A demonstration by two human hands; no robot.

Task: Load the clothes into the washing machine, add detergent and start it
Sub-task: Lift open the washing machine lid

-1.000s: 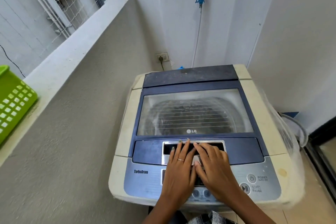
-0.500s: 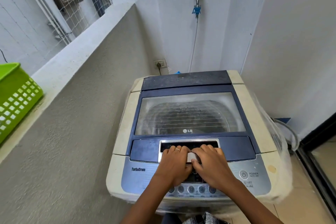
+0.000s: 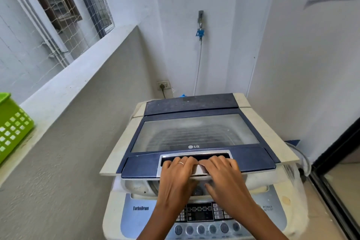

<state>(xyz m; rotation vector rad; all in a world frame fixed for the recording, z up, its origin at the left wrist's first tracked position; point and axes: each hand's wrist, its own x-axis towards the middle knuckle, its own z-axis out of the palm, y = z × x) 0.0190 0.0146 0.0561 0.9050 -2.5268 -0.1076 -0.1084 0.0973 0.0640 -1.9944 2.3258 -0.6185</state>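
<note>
Top-loading washing machine [image 3: 136,208] with its lid [image 3: 194,132] raised a little at the front edge. Your left hand [image 3: 176,176] and right hand [image 3: 224,176] sit side by side, fingers curled into the handle recess [image 3: 212,156] and gripping its lower lip; the drum opening [image 3: 140,186] shows as a narrow gap beneath. No clothes or detergent are in view; a green basket [image 3: 11,128] stands on the ledge [image 3: 78,82] to your left, its contents not visible.

Hazards, as judged from this position: the grip is by fingertips only, so a slip would likely drop the lid onto your thumbs or onto the control panel [image 3: 198,213] below. The lid appears to be hinged across its middle; lift unevenly and it may bind or fold suddenly. Your wrists pass over the buttons [image 3: 206,229] and could press one by accident.
</note>
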